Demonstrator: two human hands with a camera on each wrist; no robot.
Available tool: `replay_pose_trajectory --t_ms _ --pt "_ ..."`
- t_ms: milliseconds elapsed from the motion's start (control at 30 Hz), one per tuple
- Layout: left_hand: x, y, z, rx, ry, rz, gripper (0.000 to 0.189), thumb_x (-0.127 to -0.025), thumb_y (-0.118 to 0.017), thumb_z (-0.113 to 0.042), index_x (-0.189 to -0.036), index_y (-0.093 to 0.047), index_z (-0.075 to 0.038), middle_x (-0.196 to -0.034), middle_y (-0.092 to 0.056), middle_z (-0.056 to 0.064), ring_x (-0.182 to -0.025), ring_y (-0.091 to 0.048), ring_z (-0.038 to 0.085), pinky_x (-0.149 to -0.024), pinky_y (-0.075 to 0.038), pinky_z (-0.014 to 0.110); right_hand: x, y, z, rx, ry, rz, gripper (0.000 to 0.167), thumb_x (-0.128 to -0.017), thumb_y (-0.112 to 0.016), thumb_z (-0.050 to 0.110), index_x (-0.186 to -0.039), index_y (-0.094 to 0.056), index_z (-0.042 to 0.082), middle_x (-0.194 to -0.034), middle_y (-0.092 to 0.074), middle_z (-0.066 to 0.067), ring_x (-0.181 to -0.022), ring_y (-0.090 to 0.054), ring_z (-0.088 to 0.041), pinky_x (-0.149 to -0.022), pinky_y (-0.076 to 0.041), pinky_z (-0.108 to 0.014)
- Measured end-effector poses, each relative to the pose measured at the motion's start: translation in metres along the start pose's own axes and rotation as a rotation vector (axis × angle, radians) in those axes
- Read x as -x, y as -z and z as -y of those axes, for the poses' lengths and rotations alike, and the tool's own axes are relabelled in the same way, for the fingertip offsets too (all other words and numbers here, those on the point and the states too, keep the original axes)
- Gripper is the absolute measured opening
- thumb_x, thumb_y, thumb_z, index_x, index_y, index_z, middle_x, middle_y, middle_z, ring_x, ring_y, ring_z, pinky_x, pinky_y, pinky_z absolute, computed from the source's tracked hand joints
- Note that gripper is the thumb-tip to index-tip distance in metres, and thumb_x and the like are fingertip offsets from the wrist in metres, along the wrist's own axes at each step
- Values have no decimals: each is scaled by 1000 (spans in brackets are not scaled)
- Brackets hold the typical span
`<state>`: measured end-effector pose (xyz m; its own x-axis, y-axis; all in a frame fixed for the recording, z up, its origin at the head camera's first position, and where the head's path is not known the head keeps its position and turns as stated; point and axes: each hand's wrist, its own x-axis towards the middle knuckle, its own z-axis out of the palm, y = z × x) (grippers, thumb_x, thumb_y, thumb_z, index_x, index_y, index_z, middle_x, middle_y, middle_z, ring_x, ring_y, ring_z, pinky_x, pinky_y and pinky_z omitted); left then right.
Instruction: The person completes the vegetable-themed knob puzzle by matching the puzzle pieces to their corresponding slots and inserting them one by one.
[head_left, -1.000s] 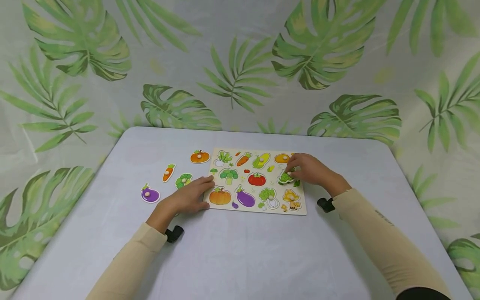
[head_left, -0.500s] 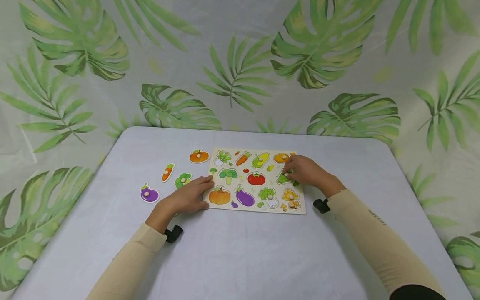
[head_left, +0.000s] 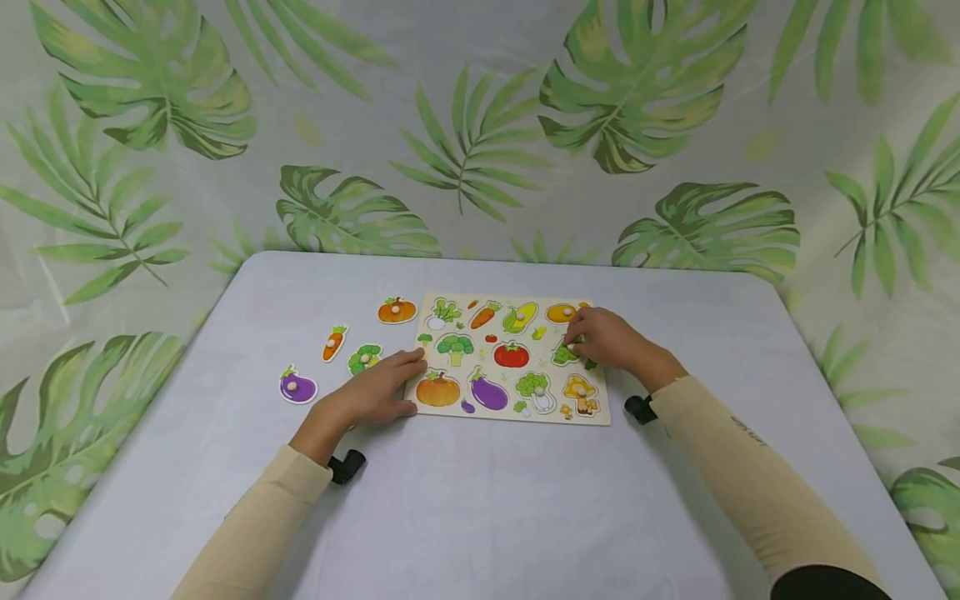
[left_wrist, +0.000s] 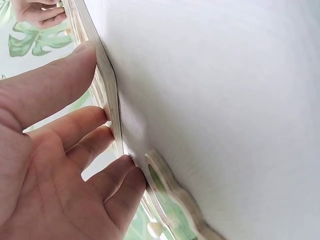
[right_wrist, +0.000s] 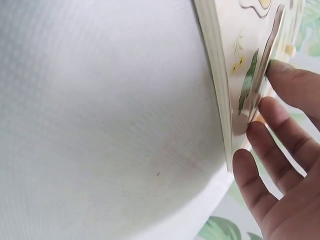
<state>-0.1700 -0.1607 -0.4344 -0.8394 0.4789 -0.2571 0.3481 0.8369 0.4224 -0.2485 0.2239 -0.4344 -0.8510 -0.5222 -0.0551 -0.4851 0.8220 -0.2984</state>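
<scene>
A wooden vegetable puzzle board (head_left: 484,360) lies on the table in the head view. At its left edge rests my left hand (head_left: 378,392); the left wrist view shows thumb and fingertips (left_wrist: 86,55) against the board's side, fingers relaxed. Over the board's right side, my right hand (head_left: 611,340) pinches a green leafy vegetable puzzle piece (head_left: 564,353), which its fingers partly hide. From the right wrist, the piece's edge (right_wrist: 272,37) shows close over the board, with thumb and fingertips right at it.
Left of the board lie loose knobbed pieces: a pumpkin (head_left: 397,311), a carrot (head_left: 334,343), an eggplant (head_left: 298,387) and a broccoli (head_left: 364,360) beside my left hand. Corn (head_left: 521,317) and mushroom (head_left: 581,395) pieces sit in the board. A leaf-patterned cloth hangs behind.
My right hand has shifted slightly left with the green piece, which now lines up more squarely with its place on the board. The left hand stays at the board's edge.
</scene>
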Motion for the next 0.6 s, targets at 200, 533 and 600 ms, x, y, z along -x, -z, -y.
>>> replay_pose_trajectory --t_ms 200,533,600 --pt "1 5 -1 8 -4 -5 69 -90 -72 -21 -151 -42 -7 -165 -28 9 -153 -26 34 -123 -28 50 -2 2 0 -48 -23 5 16 -87 -72 8 -101 -78 6 -112 -65 -14 -109 -60 -32 -104 -48 -50" --pt "-1 2 0 1 2 10 71 -90 -71 -22 -152 -40 -8 -165 -27 9 -153 -24 35 -124 -27 51 -3 0 -3 -93 -45 12 14 -88 -71 7 -100 -78 7 -115 -64 -15 -114 -57 -35 -109 -44 -53" --pt "0 2 -1 8 1 13 71 -90 -71 -21 -152 -39 -7 -165 -27 9 -153 -24 36 -123 -27 52 -2 -1 -4 -101 -56 15 14 -88 -71 8 -101 -78 8 -115 -64 -15 -115 -57 -35 -108 -44 -53"
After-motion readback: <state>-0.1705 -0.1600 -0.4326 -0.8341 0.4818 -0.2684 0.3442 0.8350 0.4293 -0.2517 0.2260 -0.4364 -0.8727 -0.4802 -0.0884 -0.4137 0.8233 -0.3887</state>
